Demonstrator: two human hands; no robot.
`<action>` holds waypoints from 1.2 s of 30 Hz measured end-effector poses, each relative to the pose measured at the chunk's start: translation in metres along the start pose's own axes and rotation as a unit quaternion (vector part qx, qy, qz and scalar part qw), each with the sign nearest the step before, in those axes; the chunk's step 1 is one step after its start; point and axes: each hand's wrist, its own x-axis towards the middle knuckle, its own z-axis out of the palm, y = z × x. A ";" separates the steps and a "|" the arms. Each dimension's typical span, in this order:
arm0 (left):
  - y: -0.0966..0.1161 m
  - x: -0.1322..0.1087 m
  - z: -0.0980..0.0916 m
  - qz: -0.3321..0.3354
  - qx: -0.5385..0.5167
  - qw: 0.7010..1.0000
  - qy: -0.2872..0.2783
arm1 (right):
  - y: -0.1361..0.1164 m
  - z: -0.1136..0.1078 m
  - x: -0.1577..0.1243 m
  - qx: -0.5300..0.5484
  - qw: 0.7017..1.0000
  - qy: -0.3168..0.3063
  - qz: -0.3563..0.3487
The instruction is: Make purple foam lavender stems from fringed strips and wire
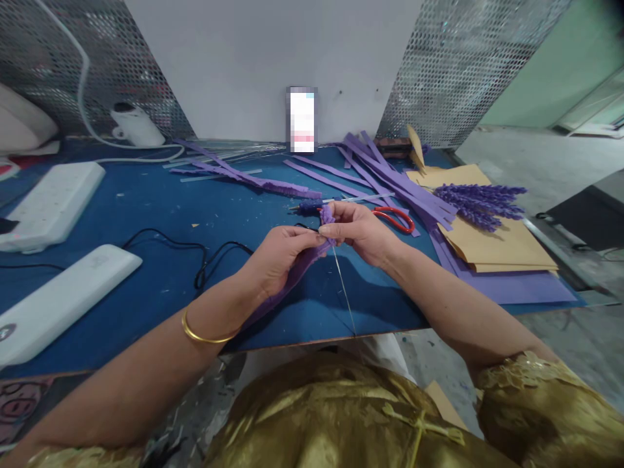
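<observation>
My left hand (pixel 275 257) is closed on a purple paper strip (pixel 295 279), which trails under the wrist toward the table's front edge. My right hand (pixel 365 233) pinches a small ruffled purple flower head (pixel 325 213) between thumb and fingers. Both hands meet where the strip joins the flower head. A thin pale wire stem (pixel 344 286) slants down from there to the table edge. Just behind the fingers lies a dark blue tool (pixel 311 206) with a pointed tip, partly hidden. Red-handled scissors (pixel 407 224) rest beside my right hand.
Cut purple strips (pixel 385 172) and a fringed strip (pixel 283 188) lie across the blue table (pixel 160 201). Finished purple flower sprigs (pixel 480 201) sit on brown paper (pixel 497 250) at right. A phone (pixel 302 120) stands behind. White power strips (pixel 58 201) and a black cord (pixel 166 237) occupy the left.
</observation>
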 end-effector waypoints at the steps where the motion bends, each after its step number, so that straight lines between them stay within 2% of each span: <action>1: 0.000 0.000 0.000 0.001 -0.001 1.000 0.002 | 0.000 0.001 0.000 -0.005 1.000 0.005 -0.007; 7: -0.003 0.000 -0.001 -0.005 -0.003 1.000 0.028 | 0.000 0.007 -0.002 -0.028 0.998 0.045 -0.035; 13: -0.008 0.000 -0.001 0.042 0.041 0.997 0.048 | 0.003 0.012 -0.001 -0.051 0.995 0.075 -0.040; 18: -0.004 -0.001 0.001 0.045 0.010 0.999 0.023 | 0.000 0.010 -0.002 -0.010 0.999 0.038 -0.021; 22: -0.003 -0.002 0.001 0.020 -0.001 1.000 0.025 | -0.003 0.006 -0.002 0.043 0.999 0.007 0.007; 30: -0.003 -0.001 0.001 0.008 0.011 0.999 0.045 | -0.001 0.005 -0.001 0.027 0.999 0.018 -0.019; 36: -0.006 0.000 -0.001 0.028 0.025 0.999 0.027 | -0.002 0.006 -0.001 0.009 1.000 0.021 -0.019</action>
